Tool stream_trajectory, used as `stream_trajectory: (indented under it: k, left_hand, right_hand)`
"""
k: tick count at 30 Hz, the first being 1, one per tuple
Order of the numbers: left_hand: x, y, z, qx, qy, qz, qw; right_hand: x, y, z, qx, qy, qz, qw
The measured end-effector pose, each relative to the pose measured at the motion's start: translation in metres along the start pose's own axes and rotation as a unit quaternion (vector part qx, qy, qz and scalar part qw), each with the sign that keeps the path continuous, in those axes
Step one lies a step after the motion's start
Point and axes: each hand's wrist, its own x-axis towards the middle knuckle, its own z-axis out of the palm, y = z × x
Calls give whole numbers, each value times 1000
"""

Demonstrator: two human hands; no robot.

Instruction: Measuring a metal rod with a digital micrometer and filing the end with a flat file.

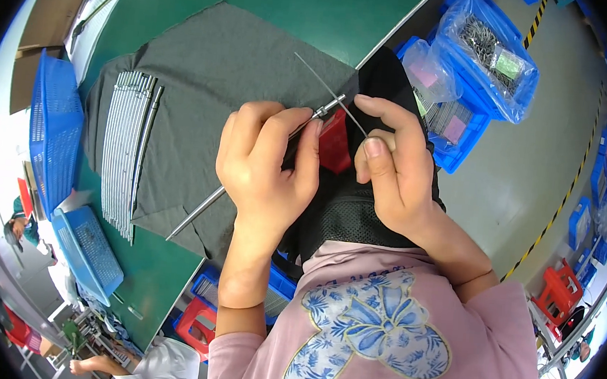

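Note:
My left hand [266, 162] is closed round a slim metal rod [198, 211], which slants from lower left to upper right through the grip. A stepped metal fitting [328, 106] sits at the rod's upper end, beyond my fingertips. Between thumb and fingers, my right hand [397, 172] pinches a thin straight wire [314, 73]. It crosses the tip of the fitting; whether it passes through or only over it I cannot tell. To the left, a row of several similar metal rods [122, 154] lies side by side on a dark grey cloth [199, 67].
The cloth covers part of a green table [282, 13]. At its left stand blue baskets [55, 127]. On the right, a blue bin [525, 89] holds small metal parts in a plastic bag, near another blue bin [456, 155]. A person in white [165, 367] sits at the lower left.

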Motion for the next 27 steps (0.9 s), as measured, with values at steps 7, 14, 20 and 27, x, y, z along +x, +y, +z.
stream_trajectory:
  k: [7, 14, 20, 27]
  left_hand:
    - [-2, 1, 0, 0, 4, -8, 1000]
    - [-2, 1, 1, -10, 11, -10, 1000]
    - [1, 1, 0, -1, 17, 4, 1000]
    - [1, 3, -1, -16, 11, 12, 1000]
  right_hand:
    - [-3, 7, -1, -178, -15, -133, 975]
    - [-4, 9, 1, -283, -7, -208, 936]
    - [-15, -7, -9, -375, -54, -196, 904]
    - [-4, -6, -1, -366, -48, -212, 905]
